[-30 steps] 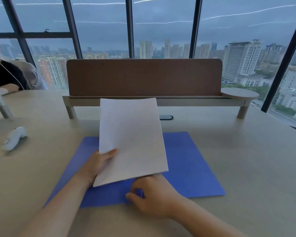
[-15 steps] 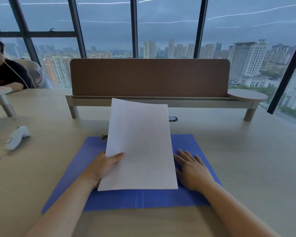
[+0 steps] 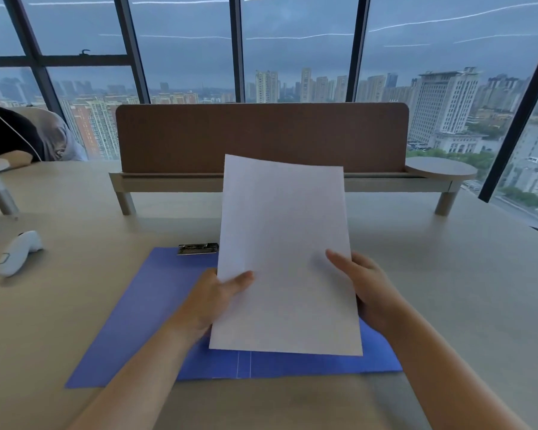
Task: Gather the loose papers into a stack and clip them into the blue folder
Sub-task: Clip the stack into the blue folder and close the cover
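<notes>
A white stack of papers (image 3: 284, 259) is held up, tilted, above the open blue folder (image 3: 143, 308), which lies flat on the table. My left hand (image 3: 213, 301) grips the stack's left edge, thumb on the front. My right hand (image 3: 365, 287) grips the right edge, thumb on top of the sheet. A metal clip (image 3: 198, 248) sits at the folder's far edge, left of the papers. The folder's middle is hidden behind the stack.
A brown desk divider (image 3: 261, 138) on a low shelf stands behind the folder. A white controller (image 3: 17, 252) lies at the left on the beige table (image 3: 463, 290). Another person (image 3: 3, 138) sits at the far left.
My right hand left the folder's surface and took hold of the papers' right edge. The stack has risen and shifted right, and the clip is now uncovered.
</notes>
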A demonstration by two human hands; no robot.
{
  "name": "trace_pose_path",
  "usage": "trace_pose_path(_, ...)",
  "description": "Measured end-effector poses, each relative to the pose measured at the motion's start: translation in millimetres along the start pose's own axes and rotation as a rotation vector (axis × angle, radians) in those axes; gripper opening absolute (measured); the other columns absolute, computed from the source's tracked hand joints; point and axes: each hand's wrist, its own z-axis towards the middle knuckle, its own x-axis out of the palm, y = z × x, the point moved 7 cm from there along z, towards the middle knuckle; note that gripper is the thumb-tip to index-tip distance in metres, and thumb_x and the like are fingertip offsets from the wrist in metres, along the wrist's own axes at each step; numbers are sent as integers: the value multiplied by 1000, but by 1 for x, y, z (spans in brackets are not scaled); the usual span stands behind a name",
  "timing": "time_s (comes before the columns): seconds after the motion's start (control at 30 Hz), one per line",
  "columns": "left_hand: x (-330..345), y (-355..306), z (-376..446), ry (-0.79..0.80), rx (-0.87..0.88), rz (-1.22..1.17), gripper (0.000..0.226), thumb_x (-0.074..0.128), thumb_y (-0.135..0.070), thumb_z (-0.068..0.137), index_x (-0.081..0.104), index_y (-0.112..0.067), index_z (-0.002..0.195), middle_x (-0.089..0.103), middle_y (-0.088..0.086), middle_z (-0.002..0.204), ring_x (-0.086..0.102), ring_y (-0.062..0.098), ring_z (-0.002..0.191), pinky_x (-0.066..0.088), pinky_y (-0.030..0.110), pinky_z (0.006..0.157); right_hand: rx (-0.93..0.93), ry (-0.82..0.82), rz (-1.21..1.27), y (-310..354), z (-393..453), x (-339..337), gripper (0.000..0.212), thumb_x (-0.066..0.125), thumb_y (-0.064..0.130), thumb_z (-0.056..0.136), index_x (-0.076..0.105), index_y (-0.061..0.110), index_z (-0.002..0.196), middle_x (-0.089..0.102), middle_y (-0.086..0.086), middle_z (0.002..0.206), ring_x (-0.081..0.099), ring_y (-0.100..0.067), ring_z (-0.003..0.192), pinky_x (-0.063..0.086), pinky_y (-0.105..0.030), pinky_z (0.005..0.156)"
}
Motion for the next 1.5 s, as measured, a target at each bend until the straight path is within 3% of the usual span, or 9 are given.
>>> trace_pose_path(0.13, 9, -26, -6, -15, 99, -3, 19, 70, -25, 88, 75, -20, 106, 78, -4, 105, 72, 16, 103, 54, 35, 91, -72, 5, 44, 29, -7, 1, 15, 64, 14, 94, 72, 8, 106, 80, -7, 94, 77, -21, 78, 63, -36, 66)
trace_pose_path(0.3, 13, -54, -15, 27, 173, -118, 26, 74, -28, 82, 74, -21, 107, 77, 0, 110, 72, 18, 105, 54, 39, 92, -227, -15, 64, 45, -13, 0, 17, 63, 10, 94, 72, 9, 108, 78, -9, 105, 74, -24, 93, 59, -42, 83)
trace_pose_path(0.4, 14, -70, -20, 46, 202, -278, 21, 67, -27, 81, 79, -22, 98, 77, 1, 108, 72, 18, 103, 58, 34, 84, -269, -35, 42, 35, -19, -2, 15, 62, 6, 93, 73, 11, 103, 78, -7, 99, 73, -22, 90, 59, -38, 80)
trace_pose_path(0.63, 27, -70, -21, 19, 224, -208, 25, 63, -34, 79, 72, -25, 101, 77, -12, 103, 72, 5, 99, 55, 24, 84, -233, 10, 96, 5, -25, -6, 22, 71, 19, 79, 78, 13, 98, 78, -12, 104, 74, -25, 94, 60, -38, 79)
trace_pose_path(0.87, 25, -64, -6, 31, 128, -136, 33, 65, -43, 79, 72, -24, 104, 76, -9, 109, 70, 10, 108, 50, 32, 94, -201, -6, 9, 8, -13, -9, 24, 73, 28, 78, 80, 10, 93, 79, -11, 102, 76, -25, 94, 60, -40, 81)
trace_pose_path(1.1, 31, -47, 25, -10, -7, -24, 32, 60, -38, 96, 74, -10, 105, 79, 4, 99, 75, 21, 91, 58, 36, 84, -71, -74, -156, 15, 5, -43, 23, 70, 20, 91, 76, -2, 93, 78, -19, 89, 75, -30, 72, 62, -39, 69)
trace_pose_path(1.27, -4, -2, 38, -305, 23, 119, 22, 58, -27, 99, 70, -9, 98, 72, 13, 82, 63, 19, 62, 57, 30, 59, 151, -164, -129, -11, 11, -85, 17, 66, 9, 93, 69, -4, 103, 74, -18, 90, 69, -29, 66, 61, -30, 51)
trace_pose_path(1.37, -15, 24, 43, -316, 42, 293, 9, 63, -23, 95, 69, -22, 101, 74, 7, 100, 69, 13, 74, 59, 29, 70, 248, -178, -193, -29, 18, -100, 22, 67, 7, 93, 67, -6, 111, 73, -23, 102, 67, -34, 76, 60, -36, 59)
trace_pose_path(1.5, -4, 30, 49, -167, 68, 448, 32, 68, -20, 91, 65, -23, 123, 69, -5, 115, 65, 6, 102, 55, 32, 94, 267, -160, -290, -35, 24, -102, 25, 71, 12, 91, 69, -2, 111, 74, -26, 105, 70, -35, 78, 57, -36, 65)
